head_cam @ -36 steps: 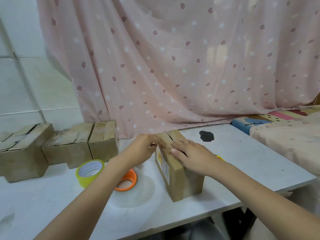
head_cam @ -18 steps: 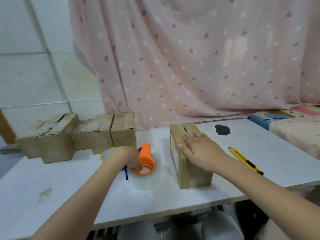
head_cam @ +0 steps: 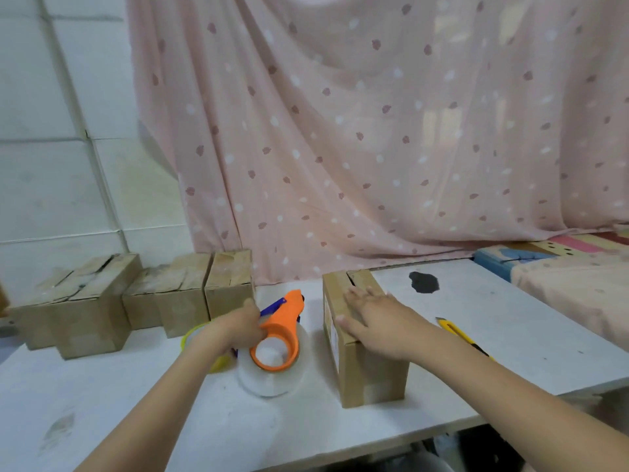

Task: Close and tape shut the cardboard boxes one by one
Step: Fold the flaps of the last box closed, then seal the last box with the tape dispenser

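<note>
While right hand (head_cam: 377, 321) presses flat on box (head_cam: 371, 373) (flaps closed), left hand (head_cam: 235, 330) grips tape dispenser (head_cam: 282, 332).

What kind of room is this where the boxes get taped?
Probably a room in a home used for packing, not a warehouse. A pink dotted curtain hangs behind the white table, patterned bedding lies on the right, and small cardboard boxes line the tiled wall.

The box (head_cam: 366, 338) under the flat hand is matt brown cardboard; the boxes (head_cam: 143, 301) at the wall are the same, worn and scuffed; the tape dispenser (head_cam: 284, 321) is smooth orange plastic, its roll (head_cam: 269, 378) clear and glossy; the table (head_cam: 102, 403) is matt white, stained; the curtain (head_cam: 374, 131) is thin pink cloth.
</note>
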The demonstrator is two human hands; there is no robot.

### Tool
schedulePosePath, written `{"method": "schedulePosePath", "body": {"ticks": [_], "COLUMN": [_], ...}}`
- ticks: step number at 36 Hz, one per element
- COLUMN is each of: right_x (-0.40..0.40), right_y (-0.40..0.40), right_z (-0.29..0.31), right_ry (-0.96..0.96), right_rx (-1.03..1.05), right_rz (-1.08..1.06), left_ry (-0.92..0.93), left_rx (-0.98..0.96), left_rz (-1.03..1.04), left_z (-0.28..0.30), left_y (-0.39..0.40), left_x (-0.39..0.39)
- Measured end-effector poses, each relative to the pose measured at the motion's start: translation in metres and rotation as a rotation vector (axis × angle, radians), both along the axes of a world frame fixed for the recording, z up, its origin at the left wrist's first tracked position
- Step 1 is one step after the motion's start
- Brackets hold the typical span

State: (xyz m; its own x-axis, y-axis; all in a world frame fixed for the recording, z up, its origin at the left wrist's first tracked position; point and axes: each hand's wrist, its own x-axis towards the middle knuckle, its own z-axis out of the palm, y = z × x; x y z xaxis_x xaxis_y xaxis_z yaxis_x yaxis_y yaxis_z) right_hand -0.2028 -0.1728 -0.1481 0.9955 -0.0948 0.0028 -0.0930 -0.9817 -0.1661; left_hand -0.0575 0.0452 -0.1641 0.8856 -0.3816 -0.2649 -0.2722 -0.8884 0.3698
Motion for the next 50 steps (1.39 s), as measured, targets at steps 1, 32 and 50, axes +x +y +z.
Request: {"method": "schedulePosePath", "body": {"ticks": [1,32,50], "right_x": [-0.002,0.035,0.052], "right_y": [0.001,0.003,-0.007], "right_z": [0.004,0.081,0.072], "right_ry": [-0.001,-0.26,-0.177], "right_rx": [0.012,1.508,1.529], "right_rz": [0.008,-0.329,-0.405], "left_ry": [0.004,-0.702,-0.801], "left_rx": [-0.054,-0.284,-0.234], "left_rz": [-0.01,-0.299,-0.336], "left_z": [0.004,0.057,0.059], "left_y": [0.001,-0.017,-0.021], "left_x": [0.002,-0.013,-0.017]}}
